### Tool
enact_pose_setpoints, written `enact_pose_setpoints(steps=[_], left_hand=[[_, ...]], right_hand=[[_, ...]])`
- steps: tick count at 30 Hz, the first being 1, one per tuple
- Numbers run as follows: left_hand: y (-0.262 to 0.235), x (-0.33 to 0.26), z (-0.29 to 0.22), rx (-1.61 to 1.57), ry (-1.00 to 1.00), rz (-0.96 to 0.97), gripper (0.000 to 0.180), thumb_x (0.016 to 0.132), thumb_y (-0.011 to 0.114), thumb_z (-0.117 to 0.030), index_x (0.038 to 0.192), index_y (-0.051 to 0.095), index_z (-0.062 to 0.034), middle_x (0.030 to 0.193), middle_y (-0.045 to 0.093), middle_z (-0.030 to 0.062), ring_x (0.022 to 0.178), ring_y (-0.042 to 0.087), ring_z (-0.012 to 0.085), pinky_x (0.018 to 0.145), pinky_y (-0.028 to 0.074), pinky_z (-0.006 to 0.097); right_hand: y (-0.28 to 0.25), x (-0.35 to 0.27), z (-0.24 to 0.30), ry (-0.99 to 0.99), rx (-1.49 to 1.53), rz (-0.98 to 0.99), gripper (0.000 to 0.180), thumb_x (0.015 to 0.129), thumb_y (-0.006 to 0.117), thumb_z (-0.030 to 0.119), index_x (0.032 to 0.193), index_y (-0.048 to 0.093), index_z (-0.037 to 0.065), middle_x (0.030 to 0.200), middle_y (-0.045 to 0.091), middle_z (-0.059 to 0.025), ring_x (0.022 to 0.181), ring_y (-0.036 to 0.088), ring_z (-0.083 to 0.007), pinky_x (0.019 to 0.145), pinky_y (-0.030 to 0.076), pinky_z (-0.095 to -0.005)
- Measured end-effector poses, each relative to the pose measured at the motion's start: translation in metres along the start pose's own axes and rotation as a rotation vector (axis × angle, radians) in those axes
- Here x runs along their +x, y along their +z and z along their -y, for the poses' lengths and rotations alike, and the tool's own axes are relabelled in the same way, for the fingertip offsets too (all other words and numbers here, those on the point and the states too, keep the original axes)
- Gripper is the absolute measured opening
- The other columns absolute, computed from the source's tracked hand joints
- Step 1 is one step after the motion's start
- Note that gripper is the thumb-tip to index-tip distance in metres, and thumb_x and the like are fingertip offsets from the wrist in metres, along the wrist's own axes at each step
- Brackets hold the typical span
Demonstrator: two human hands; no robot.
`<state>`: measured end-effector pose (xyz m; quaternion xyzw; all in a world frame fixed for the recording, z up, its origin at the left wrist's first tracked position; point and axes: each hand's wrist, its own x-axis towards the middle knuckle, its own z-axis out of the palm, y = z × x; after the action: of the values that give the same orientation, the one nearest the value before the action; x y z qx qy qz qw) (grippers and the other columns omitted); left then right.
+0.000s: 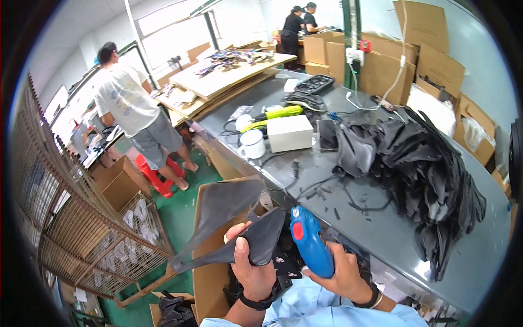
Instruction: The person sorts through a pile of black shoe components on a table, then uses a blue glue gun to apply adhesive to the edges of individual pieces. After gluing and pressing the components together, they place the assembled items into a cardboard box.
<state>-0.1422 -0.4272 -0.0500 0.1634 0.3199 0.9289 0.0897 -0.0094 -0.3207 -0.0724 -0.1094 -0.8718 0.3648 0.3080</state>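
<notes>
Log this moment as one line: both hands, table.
left hand: holding dark grey piece | right hand: holding blue handheld tool | grey table: pile of dark pieces on top

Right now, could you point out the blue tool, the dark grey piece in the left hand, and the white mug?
Blue tool (312,242): head view, middle of its body.
Dark grey piece (265,235): head view, on its lower broad lobe.
White mug (252,145): head view, on its side wall.
</notes>
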Motion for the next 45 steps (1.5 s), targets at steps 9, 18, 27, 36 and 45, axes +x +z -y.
enact_pose_setpoints(steps=[9,18,27,36,45], left_hand=[[-0.014,0.02,0.013,0.029,0.058,-0.101,0.037,0.087,0.057,-0.031,0.112,0.046,-0.0054,0.111,0.051,0.0116,0.106,0.053,0.0226,0.096,0.041,0.036],[-0.025,0.048,-0.019,0.258,-0.12,-0.034,0.036,0.079,0.06,-0.017,0.106,0.051,0.004,0.106,0.06,0.0229,0.1,0.058,0.0267,0.091,0.046,0.036],[-0.022,0.061,-0.055,0.429,-0.376,0.158,0.026,0.078,0.053,-0.002,0.103,0.052,0.0042,0.103,0.061,0.0176,0.096,0.06,0.0206,0.088,0.046,0.031],[-0.07,0.074,-0.014,0.652,-0.359,0.056,0.021,0.084,0.061,-0.013,0.099,0.058,0.0006,0.091,0.061,0.0046,0.08,0.059,0.0123,0.072,0.049,0.026],[-0.3,0.118,0.056,0.252,-0.498,-0.54,0.029,0.088,0.058,-0.017,0.112,0.051,-0.0028,0.102,0.061,0.0118,0.089,0.063,0.0247,0.069,0.056,0.039]], right_hand=[[0.018,0.011,-0.004,-0.028,-0.004,0.108,0.067,0.067,0.083,0.027,0.109,0.043,-0.005,0.076,0.063,-0.0171,0.061,0.067,-0.0269,0.055,0.053,-0.0327],[0.023,0.015,-0.022,-0.073,-0.058,0.158,0.064,0.065,0.082,0.021,0.109,0.044,-0.006,0.076,0.062,-0.0168,0.06,0.066,-0.0285,0.054,0.052,-0.0339],[0.026,0.008,-0.017,-0.11,-0.143,0.193,0.061,0.059,0.08,0.011,0.109,0.049,-0.005,0.071,0.061,-0.0151,0.056,0.061,-0.0283,0.052,0.048,-0.0351],[0.037,0.005,-0.021,-0.014,-0.074,0.123,0.059,0.065,0.082,0.018,0.107,0.047,-0.005,0.074,0.061,-0.0172,0.061,0.064,-0.0314,0.056,0.051,-0.0358],[0.023,0.019,-0.04,0.314,-0.034,0.129,0.063,0.068,0.08,0.02,0.115,0.043,0.0,0.085,0.065,-0.0191,0.075,0.068,-0.0317,0.066,0.053,-0.0364]])
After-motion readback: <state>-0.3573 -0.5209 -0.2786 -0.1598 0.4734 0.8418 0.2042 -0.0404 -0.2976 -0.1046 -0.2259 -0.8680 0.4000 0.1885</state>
